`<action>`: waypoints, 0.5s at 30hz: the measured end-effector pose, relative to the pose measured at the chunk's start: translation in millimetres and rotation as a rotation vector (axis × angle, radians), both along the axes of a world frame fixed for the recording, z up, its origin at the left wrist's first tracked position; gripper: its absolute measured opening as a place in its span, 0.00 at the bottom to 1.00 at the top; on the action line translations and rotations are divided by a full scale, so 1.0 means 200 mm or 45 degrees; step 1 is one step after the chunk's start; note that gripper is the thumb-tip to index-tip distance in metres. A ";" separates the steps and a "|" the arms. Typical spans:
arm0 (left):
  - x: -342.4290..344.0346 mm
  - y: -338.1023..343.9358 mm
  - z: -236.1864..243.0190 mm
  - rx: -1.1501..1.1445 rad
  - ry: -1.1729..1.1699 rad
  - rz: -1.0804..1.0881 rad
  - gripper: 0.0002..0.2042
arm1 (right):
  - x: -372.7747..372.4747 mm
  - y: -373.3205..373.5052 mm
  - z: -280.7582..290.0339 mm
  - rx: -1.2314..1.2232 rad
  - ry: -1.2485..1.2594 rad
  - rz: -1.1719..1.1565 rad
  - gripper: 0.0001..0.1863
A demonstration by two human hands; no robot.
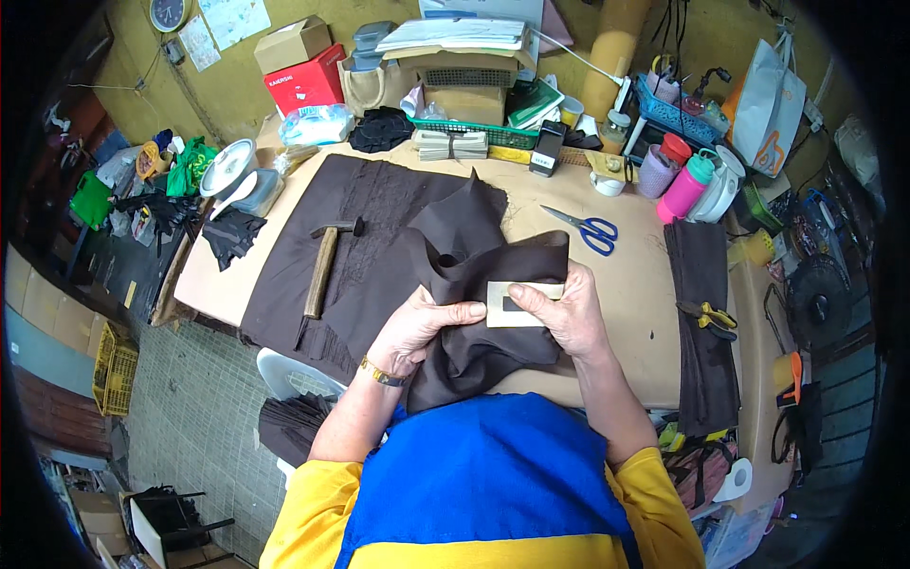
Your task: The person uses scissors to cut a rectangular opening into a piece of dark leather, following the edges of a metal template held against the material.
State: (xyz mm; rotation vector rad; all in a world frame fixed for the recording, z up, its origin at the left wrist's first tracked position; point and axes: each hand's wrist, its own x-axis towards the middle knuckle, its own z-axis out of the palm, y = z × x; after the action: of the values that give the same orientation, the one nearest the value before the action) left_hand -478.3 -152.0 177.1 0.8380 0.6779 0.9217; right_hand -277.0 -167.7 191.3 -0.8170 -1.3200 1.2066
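Both my hands are over the near edge of the table, gripping dark brown cloth (493,356). On the cloth lies a small cream rectangular piece (496,292) with a dark rectangular window in its middle. My left hand (414,332) pinches the cloth at the left edge of this piece, thumb pointing right. My right hand (573,315) presses its thumb on the right part of the cream piece, with the fingers hidden behind the cloth. Left of the hands, a hammer (323,272) with a wooden handle rests on more dark cloth (284,247). Blue-handled scissors (592,231) lie beyond my right hand.
Folded dark cloth (703,379) hangs over the right edge, with yellow-handled pliers (711,319) on it. A pink bottle (682,192) and a blue basket (678,116) stand at the back right. Along the back are a green tray (474,128) and a red box (305,82).
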 end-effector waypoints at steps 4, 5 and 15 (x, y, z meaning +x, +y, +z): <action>0.00 0.01 0.01 0.084 0.130 0.021 0.26 | 0.00 0.00 -0.01 -0.018 -0.007 -0.017 0.10; 0.00 0.01 0.01 0.138 0.192 0.030 0.26 | 0.00 0.01 -0.02 -0.032 -0.027 -0.024 0.11; 0.02 0.00 0.04 0.186 0.132 0.146 0.26 | 0.03 0.02 -0.02 -0.101 -0.091 0.118 0.18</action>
State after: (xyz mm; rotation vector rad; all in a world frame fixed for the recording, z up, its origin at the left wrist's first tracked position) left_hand -473.8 -151.4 184.3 0.9900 0.7615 1.0456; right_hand -271.3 -164.7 187.9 -0.8704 -1.3879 1.3200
